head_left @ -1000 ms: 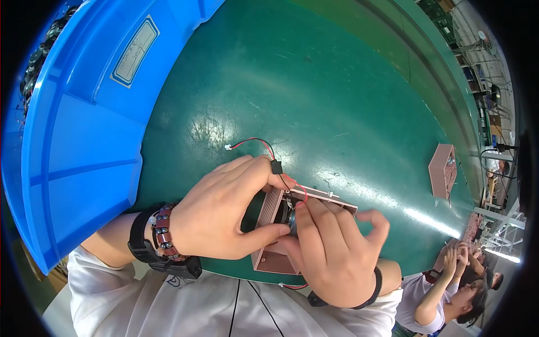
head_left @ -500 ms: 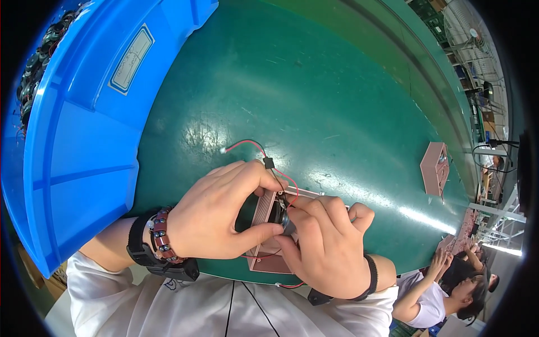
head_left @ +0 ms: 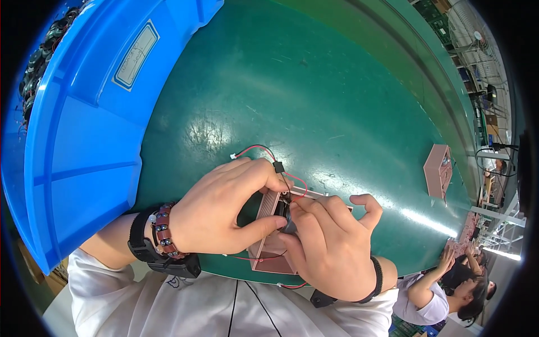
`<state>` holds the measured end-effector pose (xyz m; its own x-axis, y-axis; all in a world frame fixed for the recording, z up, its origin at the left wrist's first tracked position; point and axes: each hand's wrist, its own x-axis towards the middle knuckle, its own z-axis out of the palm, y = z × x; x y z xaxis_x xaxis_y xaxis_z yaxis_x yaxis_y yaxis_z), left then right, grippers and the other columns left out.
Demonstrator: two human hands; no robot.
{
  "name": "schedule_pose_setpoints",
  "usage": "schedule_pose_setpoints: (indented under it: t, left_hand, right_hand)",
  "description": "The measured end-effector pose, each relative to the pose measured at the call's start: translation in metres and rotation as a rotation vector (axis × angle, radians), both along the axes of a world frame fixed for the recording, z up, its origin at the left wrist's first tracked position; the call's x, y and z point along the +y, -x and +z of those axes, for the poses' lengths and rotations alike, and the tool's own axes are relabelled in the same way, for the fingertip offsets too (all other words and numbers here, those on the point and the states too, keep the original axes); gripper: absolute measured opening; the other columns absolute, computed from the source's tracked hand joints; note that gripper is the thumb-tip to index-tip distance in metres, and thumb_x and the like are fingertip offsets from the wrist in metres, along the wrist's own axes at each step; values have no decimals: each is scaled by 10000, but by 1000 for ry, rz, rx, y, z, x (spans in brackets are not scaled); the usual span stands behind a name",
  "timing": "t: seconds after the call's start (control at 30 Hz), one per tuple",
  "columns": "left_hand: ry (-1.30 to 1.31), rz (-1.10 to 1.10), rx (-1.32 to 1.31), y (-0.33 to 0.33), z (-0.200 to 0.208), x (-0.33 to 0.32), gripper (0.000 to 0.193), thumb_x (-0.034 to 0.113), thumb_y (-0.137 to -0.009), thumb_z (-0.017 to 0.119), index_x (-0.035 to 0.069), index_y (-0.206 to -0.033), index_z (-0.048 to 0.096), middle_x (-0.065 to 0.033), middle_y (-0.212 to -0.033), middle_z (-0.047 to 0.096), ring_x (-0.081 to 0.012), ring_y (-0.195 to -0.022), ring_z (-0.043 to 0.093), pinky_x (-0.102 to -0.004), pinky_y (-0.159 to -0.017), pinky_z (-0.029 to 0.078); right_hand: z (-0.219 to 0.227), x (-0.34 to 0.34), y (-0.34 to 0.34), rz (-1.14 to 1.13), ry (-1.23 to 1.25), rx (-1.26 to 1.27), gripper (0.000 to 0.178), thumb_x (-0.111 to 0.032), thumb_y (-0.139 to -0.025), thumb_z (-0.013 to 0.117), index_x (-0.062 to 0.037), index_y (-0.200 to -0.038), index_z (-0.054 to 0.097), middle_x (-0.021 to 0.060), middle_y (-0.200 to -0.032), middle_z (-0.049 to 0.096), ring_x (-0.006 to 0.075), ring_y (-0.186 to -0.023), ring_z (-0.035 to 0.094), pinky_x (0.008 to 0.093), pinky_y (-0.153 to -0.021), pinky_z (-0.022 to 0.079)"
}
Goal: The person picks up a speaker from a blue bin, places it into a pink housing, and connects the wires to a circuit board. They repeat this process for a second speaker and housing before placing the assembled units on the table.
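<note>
A pink open plastic housing [head_left: 273, 265] with a slatted side lies on the green table in front of me. A round dark speaker [head_left: 289, 226] sits at its slatted wall, partly covered by my fingers. My left hand [head_left: 216, 210] is closed around that wall, thumb against the speaker and index finger at the far corner. From the other side, the thumb and fingers of my right hand [head_left: 334, 247] pinch the speaker, little finger raised. A red and black wire [head_left: 255, 146] with a small black block [head_left: 278, 167] and white plug [head_left: 233, 156] trails beyond the housing.
A large blue bin [head_left: 106, 140] stands at the left, with several speakers [head_left: 42, 62] behind its wall. Another pink housing [head_left: 437, 171] rests on the green table [head_left: 292, 101] at the right. Co-workers [head_left: 432, 297] sit beyond the table's right end.
My hands, the housing and the trailing wire appear slightly farther right, along with the whole scene. My right little finger has lifted and straightened. Both hands keep their grip.
</note>
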<state>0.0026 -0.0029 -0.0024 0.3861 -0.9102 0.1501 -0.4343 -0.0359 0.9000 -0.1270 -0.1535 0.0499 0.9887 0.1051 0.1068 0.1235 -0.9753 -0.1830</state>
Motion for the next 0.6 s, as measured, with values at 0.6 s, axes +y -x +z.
schedule_pose_setpoints:
  t: [0.6]
  left_hand:
    - [-23,-46,248,2,-10,-11,376,110,-782,696,41,-1075,470,-60,-983,532,-168,-834,507,-315,-790,437]
  right_hand:
    - [-12,-62,-97,454,-246,99,353,-49,-722,657,-149,-1060,634,56,-876,597,211,-822,592,342,-714,423]
